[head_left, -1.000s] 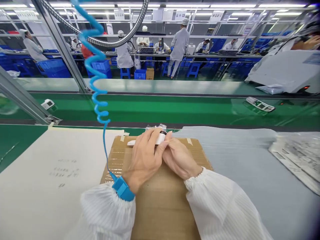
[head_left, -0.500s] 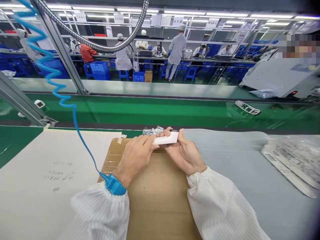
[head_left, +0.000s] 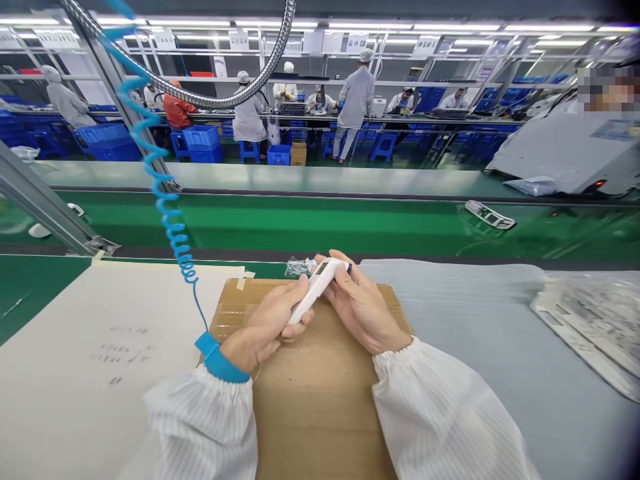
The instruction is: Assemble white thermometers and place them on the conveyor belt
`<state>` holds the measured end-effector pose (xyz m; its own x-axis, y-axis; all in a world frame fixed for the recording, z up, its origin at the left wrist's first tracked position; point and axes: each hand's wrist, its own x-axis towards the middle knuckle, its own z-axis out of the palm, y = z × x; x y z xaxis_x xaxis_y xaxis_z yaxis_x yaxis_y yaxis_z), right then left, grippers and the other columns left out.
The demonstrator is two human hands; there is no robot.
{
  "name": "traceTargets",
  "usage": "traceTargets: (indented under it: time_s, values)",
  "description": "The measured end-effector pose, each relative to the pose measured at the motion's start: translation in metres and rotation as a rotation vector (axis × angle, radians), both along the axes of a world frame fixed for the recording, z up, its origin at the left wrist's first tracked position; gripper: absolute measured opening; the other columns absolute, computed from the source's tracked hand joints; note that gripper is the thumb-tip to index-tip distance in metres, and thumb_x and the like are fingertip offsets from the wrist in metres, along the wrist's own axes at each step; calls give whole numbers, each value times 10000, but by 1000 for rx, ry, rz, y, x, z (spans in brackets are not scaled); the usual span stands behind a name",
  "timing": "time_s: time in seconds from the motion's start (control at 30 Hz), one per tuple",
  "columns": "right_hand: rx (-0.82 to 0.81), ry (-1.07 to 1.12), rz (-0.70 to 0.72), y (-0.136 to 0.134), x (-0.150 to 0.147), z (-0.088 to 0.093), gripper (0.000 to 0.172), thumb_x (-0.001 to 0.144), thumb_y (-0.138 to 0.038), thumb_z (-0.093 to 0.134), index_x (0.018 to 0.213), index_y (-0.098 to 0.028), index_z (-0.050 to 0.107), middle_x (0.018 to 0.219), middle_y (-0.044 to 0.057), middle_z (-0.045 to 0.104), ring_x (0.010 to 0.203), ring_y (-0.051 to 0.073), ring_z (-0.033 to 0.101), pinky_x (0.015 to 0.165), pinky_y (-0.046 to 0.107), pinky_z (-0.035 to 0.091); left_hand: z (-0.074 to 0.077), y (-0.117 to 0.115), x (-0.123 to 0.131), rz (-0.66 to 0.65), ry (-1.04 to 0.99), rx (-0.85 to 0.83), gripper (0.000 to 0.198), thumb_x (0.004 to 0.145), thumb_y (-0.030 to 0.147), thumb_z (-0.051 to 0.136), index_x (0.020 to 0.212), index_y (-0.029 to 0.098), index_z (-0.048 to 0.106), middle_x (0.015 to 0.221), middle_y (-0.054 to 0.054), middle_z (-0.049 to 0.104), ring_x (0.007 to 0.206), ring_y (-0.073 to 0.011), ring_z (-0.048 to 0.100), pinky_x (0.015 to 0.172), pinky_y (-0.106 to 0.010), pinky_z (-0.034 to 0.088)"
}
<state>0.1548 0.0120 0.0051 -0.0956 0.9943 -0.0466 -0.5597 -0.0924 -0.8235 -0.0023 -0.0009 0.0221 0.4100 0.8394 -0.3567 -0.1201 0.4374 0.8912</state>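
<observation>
A slim white handheld device with a small dark display window and a dark end is held between both hands above the cardboard sheet. My left hand is closed around its lower end, thumb on top and fingertips beneath. Around the upper, angled end, my right hand is closed, its thumb on the near side by the dark tip. The device lies tilted, its upper end pointing away and to the right. On my left wrist sits a blue strap joined to a coiled blue cord.
Crumpled clear plastic lies just beyond my hands. White flat parts and bagged pieces are at the right on grey foam sheet. A green conveyor belt runs across, carrying a white casing. A metal post stands left.
The white device has turned from lying crosswise to a diagonal, so its display now faces me. My left hand has rolled and lowered to its lower end; the right thumb has shifted onto its near side.
</observation>
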Motion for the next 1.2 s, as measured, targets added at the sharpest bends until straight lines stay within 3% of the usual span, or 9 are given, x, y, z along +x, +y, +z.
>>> traceTargets:
  time_s: [0.1, 0.2, 0.27, 0.43, 0.57, 0.77, 0.9, 1.03, 1.2]
  values:
    - [-83, -74, -32, 4, 1, -6, 390, 809, -354, 784, 1163, -280, 640, 1184, 14, 701, 1030, 164, 662, 1009, 347, 508, -5, 11, -7, 245, 101, 203, 342, 930, 502, 527, 1134, 232, 478, 685, 35, 563, 416, -44, 359, 423, -170, 235]
    - [-170, -139, -67, 8, 3, -13, 401, 759, -324, 824, 1128, -262, 681, 1171, 30, 705, 911, 144, 670, 893, 301, 553, -10, 42, -29, 515, 652, 385, 306, 935, 355, 488, 1221, 249, 508, 826, -24, 676, 569, -116, 570, 552, -229, 431]
    - [-164, -148, -62, 9, 5, -16, 366, 742, -316, 835, 1079, -243, 712, 1140, 43, 710, 859, 138, 660, 832, 291, 565, -8, 73, -51, 484, 1022, 395, 245, 874, 258, 535, 1090, 222, 645, 906, -75, 713, 695, -186, 660, 683, -308, 498]
    - [-149, -145, -29, 10, 7, -19, 327, 729, -318, 847, 1026, -232, 738, 1047, 37, 718, 797, 128, 631, 766, 285, 552, 8, 146, -99, 457, 1259, 413, 299, 785, 180, 617, 1063, 205, 724, 1176, -144, 694, 1056, -304, 662, 914, -395, 467]
    - [-159, -120, -5, 11, 7, -21, 337, 705, -296, 863, 1010, -227, 738, 1005, 20, 713, 780, 113, 621, 766, 267, 535, 7, 169, -116, 390, 1391, 376, 238, 719, 195, 688, 947, 164, 748, 1118, -188, 704, 1120, -381, 633, 968, -484, 435]
    - [-166, -88, -42, 11, 5, -20, 295, 700, -246, 849, 970, -207, 740, 954, 27, 713, 756, 116, 617, 744, 270, 531, 2, 144, -109, 402, 1492, 491, 280, 796, 230, 627, 1033, 121, 731, 1294, -249, 581, 1277, -468, 489, 1029, -575, 386]
    - [-194, -65, -38, 11, 6, -19, 254, 703, -184, 832, 936, -201, 730, 933, 24, 706, 745, 113, 613, 742, 266, 538, 7, 98, -84, 257, 1363, 597, 212, 863, 255, 582, 991, 175, 731, 1243, -135, 654, 1210, -335, 572, 1040, -436, 421]
    - [-219, -67, -40, 11, 7, -16, 225, 721, -139, 808, 923, -189, 721, 943, 29, 696, 742, 97, 611, 758, 234, 543, 4, 53, -53, 76, 1046, 574, 241, 912, 371, 539, 921, 207, 716, 985, -40, 736, 921, -214, 669, 819, -306, 515]
    - [-232, -62, -54, 12, 9, -17, 254, 701, -59, 770, 916, -182, 716, 977, 34, 691, 748, 89, 630, 754, 211, 547, -25, 30, -21, 253, 1170, 700, 225, 931, 263, 522, 1059, 158, 674, 1179, -110, 667, 1092, -273, 590, 975, -432, 442]
